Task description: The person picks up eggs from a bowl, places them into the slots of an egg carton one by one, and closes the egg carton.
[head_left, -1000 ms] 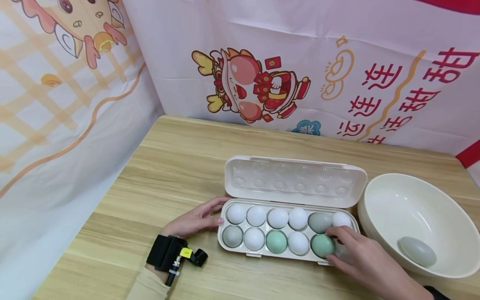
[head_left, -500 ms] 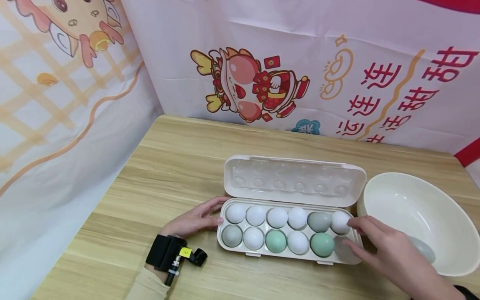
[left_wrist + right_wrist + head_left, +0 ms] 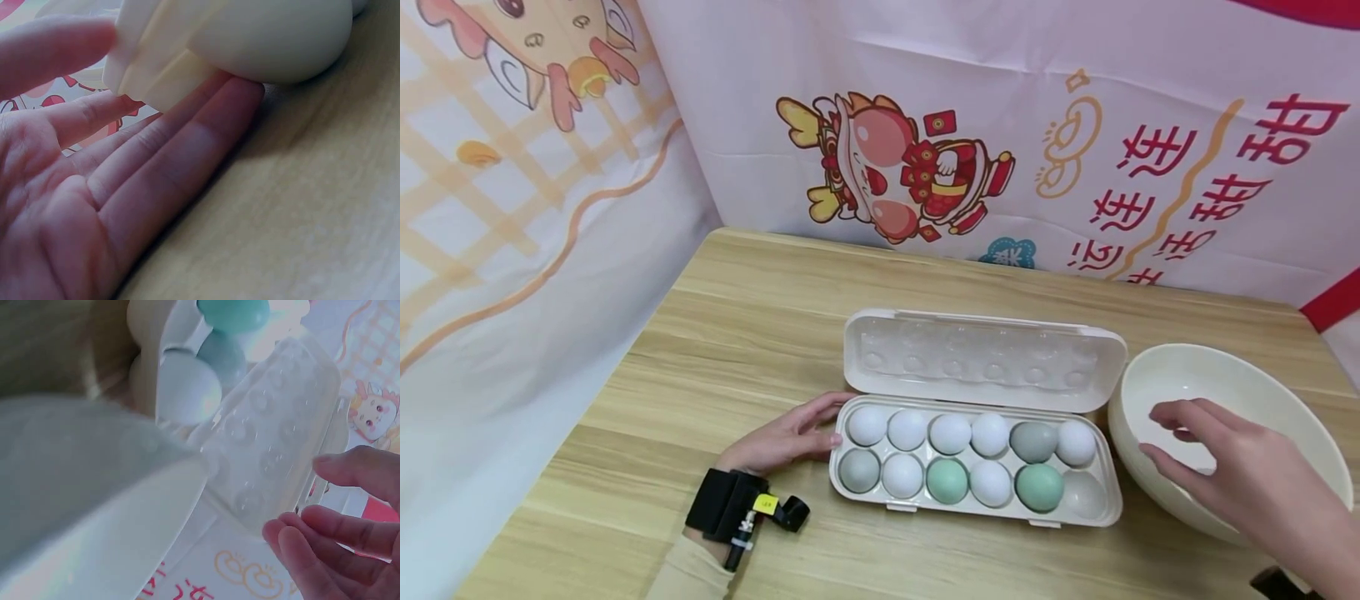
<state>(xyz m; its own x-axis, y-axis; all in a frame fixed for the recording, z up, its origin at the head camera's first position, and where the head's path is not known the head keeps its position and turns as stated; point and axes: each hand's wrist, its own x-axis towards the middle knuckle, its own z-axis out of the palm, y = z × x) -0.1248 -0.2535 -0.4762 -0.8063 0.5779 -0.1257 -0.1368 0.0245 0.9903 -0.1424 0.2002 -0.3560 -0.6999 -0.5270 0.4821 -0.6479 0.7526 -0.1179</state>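
An egg carton [image 3: 1108, 504] lies with its lid [image 3: 985, 367] folded back. White eggs [image 3: 951, 434], grey eggs [image 3: 1033, 442] and green eggs [image 3: 1040, 487] fill its cups, except the front right one, which is bare. At the carton's left end rests my left hand [image 3: 786, 439], its thumb at the rim; the left wrist view shows its straight fingers [image 3: 181, 150] against the underside. My right hand [image 3: 1247, 462] is over the cream bowl [image 3: 1172, 362], fingers loosely bent, holding nothing. It covers the part of the bowl where an egg was seen earlier.
The wooden table [image 3: 722, 333] carries the carton and, right beside its right end, the bowl. Printed cloth [image 3: 1075, 50] hangs behind the table, and more cloth [image 3: 535, 208] hangs along its left side.
My right hand has moved right, from the eggs at the carton's right end to above the bowl, uncovering the bare cup. My left hand has kept its place on the carton.
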